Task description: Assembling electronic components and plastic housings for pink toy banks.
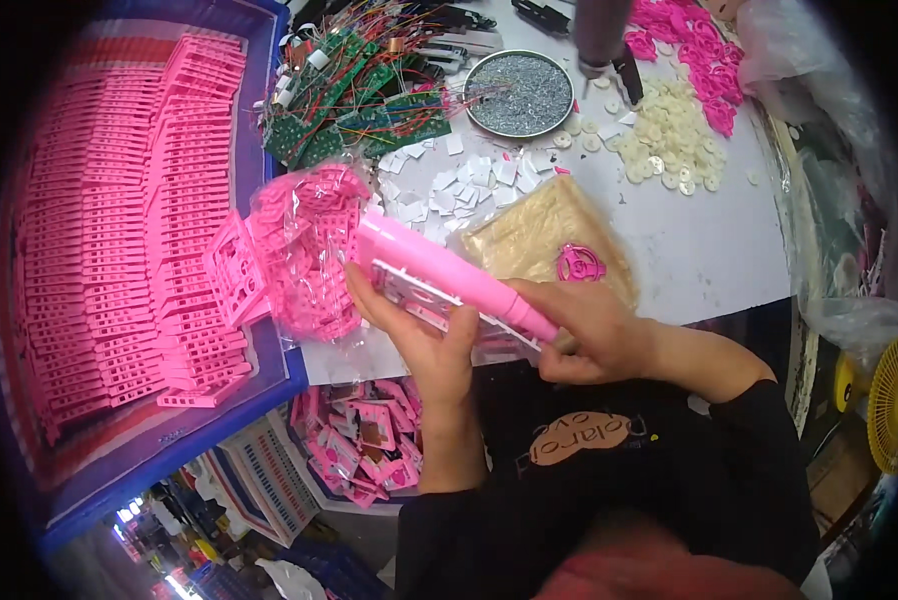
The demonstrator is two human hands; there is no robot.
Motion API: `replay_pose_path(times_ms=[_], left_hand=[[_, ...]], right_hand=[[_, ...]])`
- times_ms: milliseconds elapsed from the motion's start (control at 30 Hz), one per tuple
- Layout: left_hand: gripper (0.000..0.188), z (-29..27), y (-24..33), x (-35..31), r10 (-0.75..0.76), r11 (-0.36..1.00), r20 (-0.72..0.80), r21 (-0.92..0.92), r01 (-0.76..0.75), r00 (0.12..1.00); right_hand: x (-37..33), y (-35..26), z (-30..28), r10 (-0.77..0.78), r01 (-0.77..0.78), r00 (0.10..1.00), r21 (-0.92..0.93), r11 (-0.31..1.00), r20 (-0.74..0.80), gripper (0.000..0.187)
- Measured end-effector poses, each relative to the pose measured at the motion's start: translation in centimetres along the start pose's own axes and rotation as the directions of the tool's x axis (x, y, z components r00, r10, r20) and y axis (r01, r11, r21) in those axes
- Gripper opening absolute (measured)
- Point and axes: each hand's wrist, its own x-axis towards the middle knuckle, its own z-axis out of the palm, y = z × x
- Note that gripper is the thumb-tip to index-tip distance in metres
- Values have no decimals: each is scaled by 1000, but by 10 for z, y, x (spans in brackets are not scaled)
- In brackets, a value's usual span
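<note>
A long pink plastic shell [447,268] with a white inner part is held tilted above the table's front edge. My left hand [421,338] supports its left end from below, fingers against the far side and thumb along the near edge. Around the narrow right end, my right hand [597,328] is closed, its fingertips pressed at the tip. Just behind the shell lies a tan cloth-like pad in clear wrap [509,235], with a small magenta ring-shaped part [580,263] on it. A clear bag of pink plastic parts [314,250] rests left of my left hand.
A blue-rimmed tray [269,150] holds stacked rows of pink pieces [109,230]. Behind stand green circuit boards with wires [359,100], a round dish of small screws [521,92], white squares [479,180], cream discs [674,140] and magenta parts [689,50]. Below sits a bin of pink assemblies [364,440].
</note>
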Motion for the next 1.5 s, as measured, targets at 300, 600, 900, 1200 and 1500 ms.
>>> replay_pose_path(times_ms=[300, 600, 900, 1200, 1500], left_hand=[[85, 2, -2, 3, 62, 997, -215, -31, -70, 975], [36, 5, 18, 48, -186, 906, -262, -419, 61, 947], [60, 25, 5, 3, 35, 988, -139, -146, -56, 990], [29, 7, -19, 54, 490, 817, 404, 96, -568, 772], [36, 4, -23, 17, 391, 678, 655, 270, -683, 647]], right_hand=[[-2, 4, -7, 232, -234, 972, 72, 970, 30, 56], [-12, 22, -3, 402, -252, 913, 668, 700, -77, 50], [-14, 18, -2, 476, -132, 870, 870, 476, -128, 51], [14, 60, -104, 182, -173, 973, 68, 983, -146, 33], [-38, 55, -92, 40, 101, 974, -590, 801, 221, 59]])
